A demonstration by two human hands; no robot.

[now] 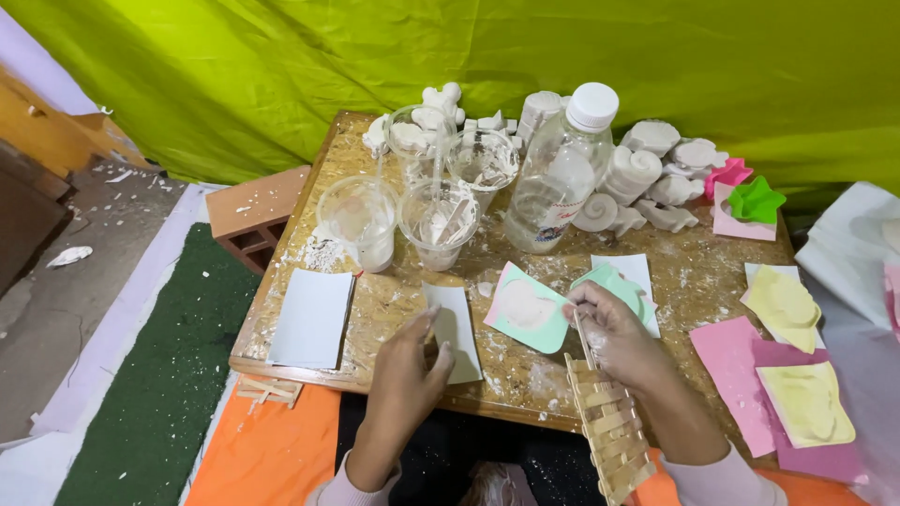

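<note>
**Spotter:** Beside the plastic bottle, on its near side, your right hand has its fingers pinched shut on a thin wooden stick, just over the teal mould with its pale filling. Your left hand rests on the white card, fingers loosely curled and gripping nothing.

**Operator:** So what should I watch?

**Spotter:** The teal mould sits half on a second teal mould, nearer you than the bottle. If you press the stick down on its edge, I judge it could tip and spill the filling onto the desk.

**Operator:** And the cups?

**Spotter:** Four clear plastic cups stand touching one another, just left of the bottle, with sticks leaning in them. A wide sweep of your left arm could knock one over; they look light and top-heavy.

**Operator:** Anything closer to me?

**Spotter:** The craft-stick raft leans off the desk edge against your right wrist, on your side of the bottle. Lift that wrist sharply and you may drop it.

**Operator:** The white casts?

**Spotter:** The plaster figures crowd right of the bottle; bump the bottle and they could chip.
</note>
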